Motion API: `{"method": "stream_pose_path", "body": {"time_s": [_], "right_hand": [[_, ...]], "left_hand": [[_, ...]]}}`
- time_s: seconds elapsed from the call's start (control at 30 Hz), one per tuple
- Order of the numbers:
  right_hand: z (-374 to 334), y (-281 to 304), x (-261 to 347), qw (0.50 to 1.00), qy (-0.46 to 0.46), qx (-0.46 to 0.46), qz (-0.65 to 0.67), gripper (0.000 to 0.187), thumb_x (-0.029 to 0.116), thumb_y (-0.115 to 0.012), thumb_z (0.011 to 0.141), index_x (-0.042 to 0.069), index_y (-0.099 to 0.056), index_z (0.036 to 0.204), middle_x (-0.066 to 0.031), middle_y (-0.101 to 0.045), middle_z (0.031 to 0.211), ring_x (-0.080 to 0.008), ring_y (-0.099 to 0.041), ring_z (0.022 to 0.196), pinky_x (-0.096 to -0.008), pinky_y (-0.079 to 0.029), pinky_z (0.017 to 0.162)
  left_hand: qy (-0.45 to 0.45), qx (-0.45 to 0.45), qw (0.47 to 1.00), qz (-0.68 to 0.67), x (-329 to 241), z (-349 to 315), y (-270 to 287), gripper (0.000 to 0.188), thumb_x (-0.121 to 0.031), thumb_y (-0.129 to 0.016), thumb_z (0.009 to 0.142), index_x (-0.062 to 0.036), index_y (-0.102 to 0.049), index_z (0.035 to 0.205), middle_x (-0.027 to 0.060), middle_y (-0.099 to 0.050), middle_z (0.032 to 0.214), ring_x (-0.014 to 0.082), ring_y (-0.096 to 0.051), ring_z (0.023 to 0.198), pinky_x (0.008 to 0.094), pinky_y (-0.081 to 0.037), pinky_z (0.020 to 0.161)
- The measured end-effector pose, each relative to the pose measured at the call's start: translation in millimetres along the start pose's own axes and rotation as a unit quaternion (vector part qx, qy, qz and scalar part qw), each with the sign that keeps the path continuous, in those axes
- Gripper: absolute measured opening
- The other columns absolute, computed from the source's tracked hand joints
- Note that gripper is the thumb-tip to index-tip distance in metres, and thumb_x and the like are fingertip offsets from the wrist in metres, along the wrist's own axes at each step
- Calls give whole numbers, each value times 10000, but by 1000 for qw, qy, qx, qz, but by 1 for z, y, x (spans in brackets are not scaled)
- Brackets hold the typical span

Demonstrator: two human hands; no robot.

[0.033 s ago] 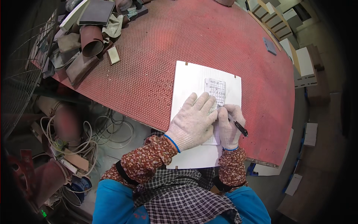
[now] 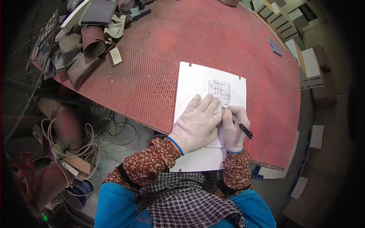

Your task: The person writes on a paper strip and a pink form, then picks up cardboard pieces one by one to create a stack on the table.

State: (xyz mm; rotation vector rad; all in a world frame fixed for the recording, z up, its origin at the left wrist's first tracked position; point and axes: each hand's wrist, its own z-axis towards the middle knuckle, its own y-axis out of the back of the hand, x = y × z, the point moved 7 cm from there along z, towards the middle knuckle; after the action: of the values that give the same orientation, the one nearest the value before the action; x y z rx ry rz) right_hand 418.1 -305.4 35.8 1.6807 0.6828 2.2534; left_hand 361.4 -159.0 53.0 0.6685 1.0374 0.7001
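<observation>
A small sheet of paper (image 2: pixel 220 89) with handwriting and a grid lies on a white panel (image 2: pixel 197 162) with small brown notches along its edges. My left hand (image 2: pixel 199 123), in a white knitted glove, rests flat over the paper and panel with its fingers stretched out. Beside it, my right hand (image 2: pixel 235 125), gloved the same way, is closed round a black pen (image 2: pixel 245 130). The pen's tip end points at the paper near my left fingers, and its back end sticks out to the right. My left hand hides the lower left of the paper.
The panel lies on a table with a red textured mat (image 2: pixel 152 68). Sanding blocks, a brown roll (image 2: pixel 93 41) and cloths pile up at the far left. A grey-blue pad (image 2: pixel 274 46) lies far right. Coiled hoses (image 2: pixel 91 148) hang left of the table; white panels (image 2: pixel 311 62) stand right.
</observation>
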Motion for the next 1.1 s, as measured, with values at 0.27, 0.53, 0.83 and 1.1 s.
{"method": "stream_pose_path", "body": {"time_s": [0.27, 0.53, 0.83, 1.1], "right_hand": [[-1, -1, -6, 1000, -6, 3, 17, 171, 129, -674, 1001, -38, -648, 1021, -89, -714, 802, -102, -670, 705, -272, -565, 638], [1, 0, -1, 1000, 17, 2, -4, 167, 135, -680, 998, -29, -653, 1014, -80, -711, 796, -101, -670, 695, -276, -562, 623], [2, -1, 4, 1000, 18, 0, 0, 145, 117, -680, 994, -24, -647, 1000, -80, -706, 778, -98, -668, 673, -268, -557, 602], [0, -1, 0, 1000, 4, -10, 9, 131, 99, -676, 988, -28, -646, 999, -90, -716, 777, -110, -686, 680, -278, -569, 616]], "left_hand": [[-2, -10, 1000, -4, 0, -1, 0, 450, -197, -673, 853, -17, -648, 1265, 215, -585, 1424, 393, -502, 1398, 570, -359, 1185], [-2, -13, 1000, -3, -1, 0, 2, 441, -183, -672, 849, -13, -650, 1255, 210, -587, 1423, 390, -503, 1400, 568, -362, 1185], [-2, -2, 1000, 1, -1, -1, 1, 443, -198, -675, 859, -17, -649, 1262, 208, -576, 1439, 391, -495, 1411, 575, -358, 1194], [3, 2, 1000, -1, 0, -1, 0, 450, -199, -670, 865, -30, -643, 1282, 210, -582, 1442, 393, -491, 1417, 575, -347, 1205]]}}
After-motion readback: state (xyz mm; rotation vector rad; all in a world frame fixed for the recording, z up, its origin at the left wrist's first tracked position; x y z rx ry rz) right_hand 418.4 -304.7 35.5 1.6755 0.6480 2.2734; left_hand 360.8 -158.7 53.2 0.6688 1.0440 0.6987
